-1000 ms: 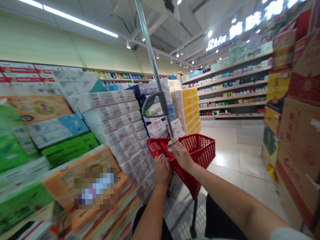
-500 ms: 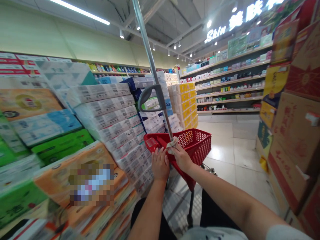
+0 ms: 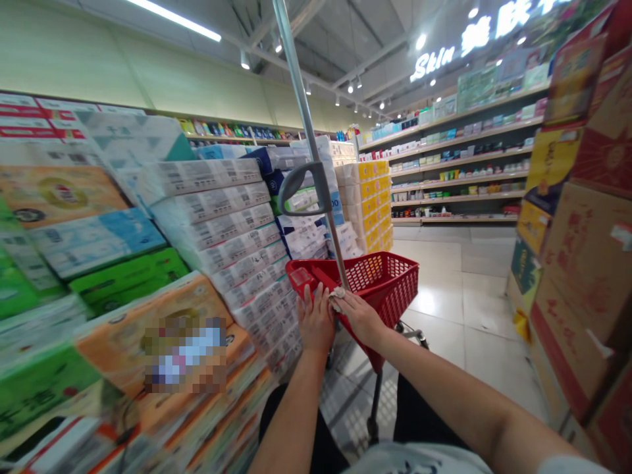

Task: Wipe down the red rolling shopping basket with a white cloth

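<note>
One crumpled cloth [image 3: 337, 299] and one red basket trolley [image 3: 396, 280] are seen near the centre of the frame, with two hands placed at them. The cloth is held by the right hand [image 3: 363, 319], whose fingers are bent down over it at the basket's near end; only a small part is left uncovered, at the fingertips. The left hand [image 3: 316, 322] is laid just to the left of the cloth, its fingers extended and slightly spread over the red panel; whether anything is gripped beneath the palm cannot be told. The cloth is pale, cream-toned and bunched. The basket's sides are pierced by rows of openings. One metal pole [image 3: 301, 92] is seen rising from its near end, tilted toward the upper left, with one grey loop handle [image 3: 323, 191] fitted partway up. White tissue packs [image 3: 227, 201] are stacked left of centre, orange packs [image 3: 118, 342] at lower left, and cardboard cartons [image 3: 573, 263] are piled along the right edge.
</note>
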### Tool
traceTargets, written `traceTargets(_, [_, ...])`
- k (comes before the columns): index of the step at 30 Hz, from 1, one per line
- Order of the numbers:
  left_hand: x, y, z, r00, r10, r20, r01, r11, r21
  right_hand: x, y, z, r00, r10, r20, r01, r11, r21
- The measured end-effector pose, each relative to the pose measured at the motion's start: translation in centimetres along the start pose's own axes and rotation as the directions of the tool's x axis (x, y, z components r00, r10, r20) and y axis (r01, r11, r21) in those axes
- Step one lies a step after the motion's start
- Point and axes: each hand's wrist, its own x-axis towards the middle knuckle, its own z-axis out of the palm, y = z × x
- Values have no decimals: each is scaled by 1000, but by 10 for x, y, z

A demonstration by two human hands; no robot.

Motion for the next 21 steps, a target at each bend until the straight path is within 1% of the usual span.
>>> traceTargets(3, [-1, -1, 0, 1000, 0, 1, 0, 1000, 5, 12, -4, -8, 999, 48, -13, -48, 999, -17])
traceTargets(5, [-1, -2, 1, 1000, -8, -6, 8, 1000, 3, 15, -6, -10, 997, 57, -43, -60, 996, -69])
traceTargets(7, [-1, -3, 2, 1000, -16, -14, 16, 1000, -5, 8, -8, -8, 998, 33, -50, -39, 990, -133])
traceTargets(10, [-1, -7, 3, 1000, -23, -21, 22, 999, -44, -12, -5, -3, 999, -35, -10, 33, 984, -175])
traceTargets(12, [0, -12, 4, 999, -33, -19, 32, 997, -70, -17, -1, -3, 996, -81, 24, 84, 983, -163])
traceTargets(13, [0, -14, 5, 999, -41, -18, 40, 996, -77, -15, 1, -5, 995, -96, 37, 101, 984, -150])
traceTargets(17, [3, -19, 4, 994, -103, -17, 102, 992, -72, 3, 9, -6, 994, -94, 60, 99, 990, -101])
traceTargets(19, [6, -18, 3, 991, -135, -13, 134, 989, -65, 6, 11, 0, 992, -102, 75, 107, 992, -67])
traceTargets(21, [9, -16, 1, 991, -136, 5, 136, 989, -64, 3, 15, 9, 990, -117, 77, 120, 992, -37])
